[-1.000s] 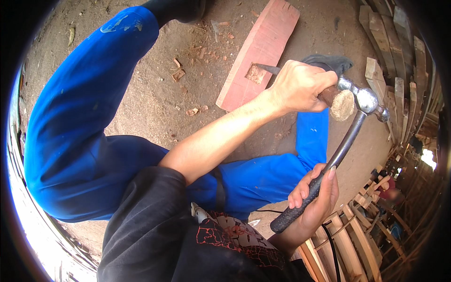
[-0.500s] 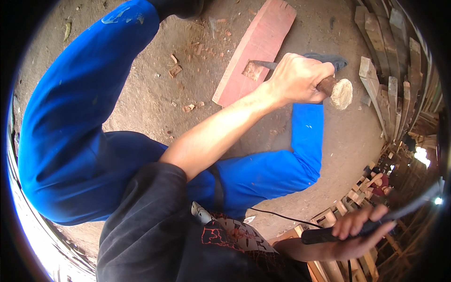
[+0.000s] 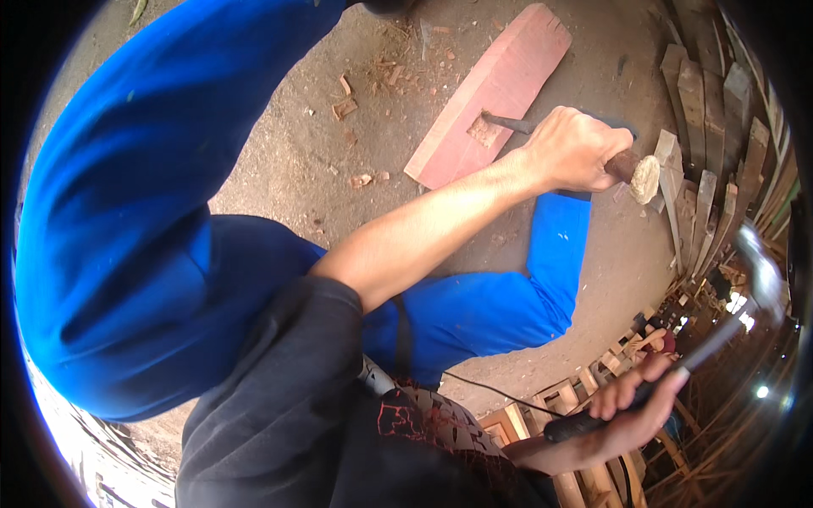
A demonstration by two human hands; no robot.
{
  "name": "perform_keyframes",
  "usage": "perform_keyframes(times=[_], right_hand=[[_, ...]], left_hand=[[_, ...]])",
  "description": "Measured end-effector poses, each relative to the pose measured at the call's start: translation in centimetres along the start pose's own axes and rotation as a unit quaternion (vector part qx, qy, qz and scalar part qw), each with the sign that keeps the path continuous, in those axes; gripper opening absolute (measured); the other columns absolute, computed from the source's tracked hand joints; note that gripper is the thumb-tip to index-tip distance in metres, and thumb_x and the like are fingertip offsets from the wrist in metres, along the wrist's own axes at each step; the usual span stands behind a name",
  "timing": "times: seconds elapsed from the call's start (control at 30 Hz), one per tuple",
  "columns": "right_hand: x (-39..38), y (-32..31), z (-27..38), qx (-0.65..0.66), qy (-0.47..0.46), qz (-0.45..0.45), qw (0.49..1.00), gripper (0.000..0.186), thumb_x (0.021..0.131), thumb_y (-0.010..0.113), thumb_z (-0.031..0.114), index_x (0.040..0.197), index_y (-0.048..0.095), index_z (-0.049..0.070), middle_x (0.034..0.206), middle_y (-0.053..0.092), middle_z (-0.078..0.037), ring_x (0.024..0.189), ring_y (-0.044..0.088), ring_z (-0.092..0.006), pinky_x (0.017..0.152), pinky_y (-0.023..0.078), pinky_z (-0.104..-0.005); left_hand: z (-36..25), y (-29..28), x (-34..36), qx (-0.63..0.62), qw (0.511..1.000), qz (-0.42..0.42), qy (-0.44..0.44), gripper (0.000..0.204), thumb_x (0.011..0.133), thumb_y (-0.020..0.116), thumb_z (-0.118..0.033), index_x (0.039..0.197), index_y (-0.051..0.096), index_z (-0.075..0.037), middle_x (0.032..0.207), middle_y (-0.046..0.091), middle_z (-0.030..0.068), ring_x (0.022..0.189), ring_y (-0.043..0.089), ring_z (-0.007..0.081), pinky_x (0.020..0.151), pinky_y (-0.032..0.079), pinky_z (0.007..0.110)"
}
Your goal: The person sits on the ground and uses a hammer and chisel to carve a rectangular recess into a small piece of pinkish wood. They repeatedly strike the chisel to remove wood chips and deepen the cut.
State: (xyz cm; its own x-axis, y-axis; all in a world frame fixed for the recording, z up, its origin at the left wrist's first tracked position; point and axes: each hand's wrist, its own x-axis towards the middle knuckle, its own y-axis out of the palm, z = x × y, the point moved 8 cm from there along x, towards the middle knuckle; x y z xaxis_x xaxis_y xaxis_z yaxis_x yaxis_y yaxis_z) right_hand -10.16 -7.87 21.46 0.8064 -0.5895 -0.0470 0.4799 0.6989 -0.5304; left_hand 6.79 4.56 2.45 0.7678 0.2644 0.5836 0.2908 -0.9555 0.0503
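Note:
My left hand (image 3: pixel 576 152) is wrapped round the wooden handle of a chisel (image 3: pixel 511 124), whose frayed, flattened butt sticks out beyond my fist. The chisel's tip rests in a rough square hole in a reddish wooden block (image 3: pixel 453 140) lying slanted on the ground. At the lower right, my right hand (image 3: pixel 631 413) grips the black handle of a hammer (image 3: pixel 720 339). Its metal head is raised off to the right, apart from the chisel and smeared by motion.
Wood chips (image 3: pixel 345 107) lie scattered on the dirt floor (image 3: pixel 330 161) left of the block. My blue-trousered legs (image 3: pixel 135 169) are bent around it. Stacked timber (image 3: pixel 703 127) lines the right side, with more wooden pieces (image 3: pixel 584 385) and a black cable (image 3: pixel 500 391) lower down.
The hammer's head has come into fuller view and its shaft is tilted more upward. The block, chisel and my left hand appear shifted slightly right; the chisel's tip stays in the hole.

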Motion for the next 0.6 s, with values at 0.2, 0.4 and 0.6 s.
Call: perform_keyframes(times=[0.2, 0.4, 0.6], right_hand=[[0.5, 0.0, 2.5, 0.062, -0.125, 0.067, 0.988, 0.043, 0.103, 0.027, 0.048, 0.089, 0.039, 0.009, 0.051, 0.035, -0.002, 0.030, 0.030, -0.0103, 0.026, 0.029, -0.0234], [-0.7, 1.7, -1.2, 0.000, -0.059, 0.083, 0.995, 0.039, 0.103, 0.035, 0.042, 0.091, 0.043, 0.006, 0.052, 0.038, -0.002, 0.032, 0.034, -0.0104, 0.029, 0.029, -0.0243], [-1.0, 1.9, -3.3, -0.002, -0.018, 0.101, 0.995, 0.039, 0.104, 0.033, 0.040, 0.091, 0.042, 0.004, 0.053, 0.040, -0.004, 0.032, 0.035, -0.0109, 0.030, 0.031, -0.0241]], left_hand=[[0.3, -0.7, 0.2, 0.009, 1.000, -0.002, -0.021, 0.027, 0.056, 0.071, -0.013, 0.081, 0.059, -0.010, 0.059, 0.059, 0.0069, 0.057, 0.062, 0.0269, 0.049, 0.049, 0.037], [-0.7, 0.0, 0.2, -0.013, 1.000, 0.007, -0.002, 0.026, 0.055, 0.069, -0.011, 0.078, 0.059, -0.011, 0.059, 0.059, 0.0066, 0.057, 0.061, 0.0274, 0.048, 0.048, 0.037], [-0.6, -0.5, -0.1, -0.009, 1.000, -0.005, 0.009, 0.028, 0.054, 0.069, -0.011, 0.080, 0.059, -0.011, 0.061, 0.059, 0.0059, 0.057, 0.061, 0.0263, 0.047, 0.048, 0.037]])
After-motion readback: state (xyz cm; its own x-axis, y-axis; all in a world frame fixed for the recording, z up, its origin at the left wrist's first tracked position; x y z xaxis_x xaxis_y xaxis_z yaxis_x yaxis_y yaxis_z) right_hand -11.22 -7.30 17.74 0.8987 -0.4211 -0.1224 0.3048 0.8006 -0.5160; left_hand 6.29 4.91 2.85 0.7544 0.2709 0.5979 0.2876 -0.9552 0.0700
